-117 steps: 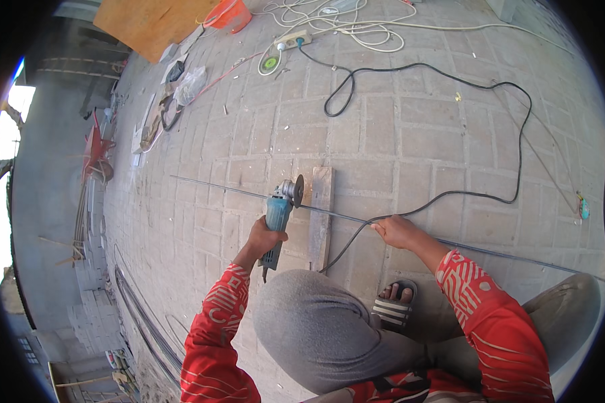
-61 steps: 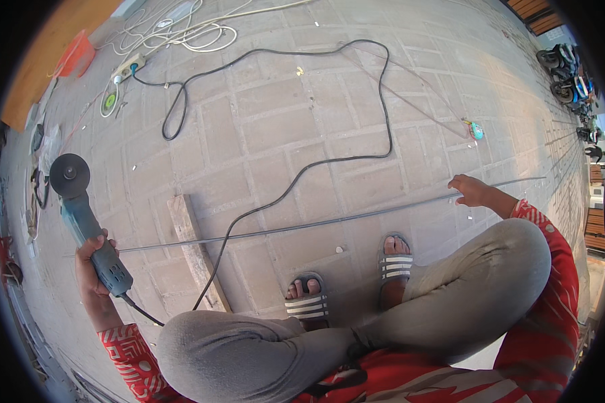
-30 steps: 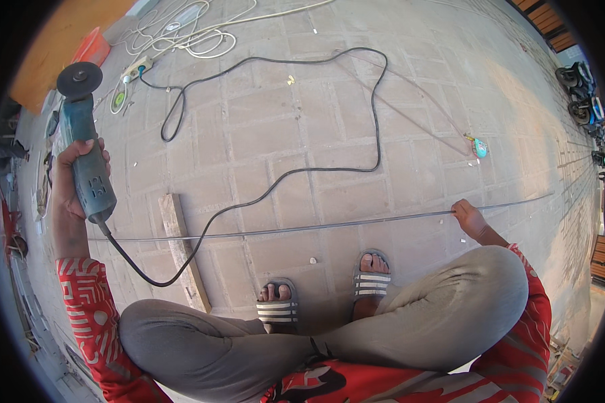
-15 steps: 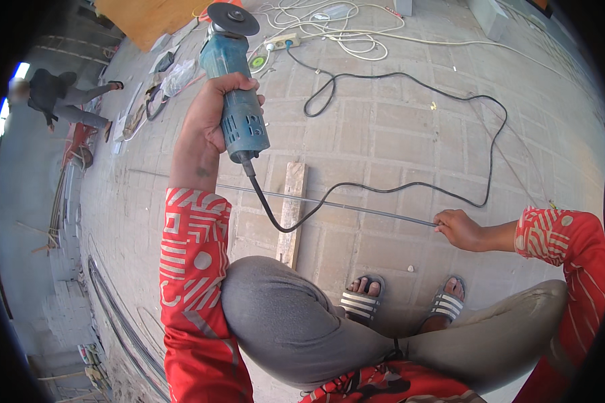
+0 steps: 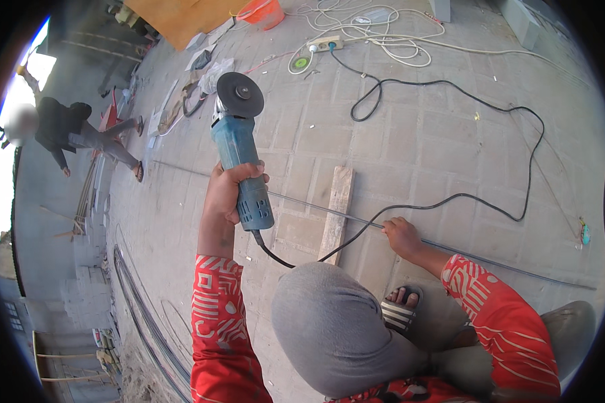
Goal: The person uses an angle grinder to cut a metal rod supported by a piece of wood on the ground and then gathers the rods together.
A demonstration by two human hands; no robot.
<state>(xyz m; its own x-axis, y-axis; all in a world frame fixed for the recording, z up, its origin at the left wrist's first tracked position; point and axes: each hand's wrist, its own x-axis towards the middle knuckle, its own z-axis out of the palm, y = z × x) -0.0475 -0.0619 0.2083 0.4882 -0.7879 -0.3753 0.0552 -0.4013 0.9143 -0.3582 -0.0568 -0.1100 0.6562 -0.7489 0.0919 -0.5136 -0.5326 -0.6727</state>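
L hand (image 5: 228, 191) wrapped round grinder (image 5: 237, 144), disc (image 5: 230, 99) off rod (image 5: 302, 202), R hand (image 5: 402, 238) pinching rod across plank (image 5: 343, 188) (cord (image 5: 460, 195) crosses nearby), so best pin rod firmly & route cord well clear of disc.

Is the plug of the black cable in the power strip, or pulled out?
In: the blue plug sits in the power strip, with the black cable running from it. Whether current flows, I cannot tell.
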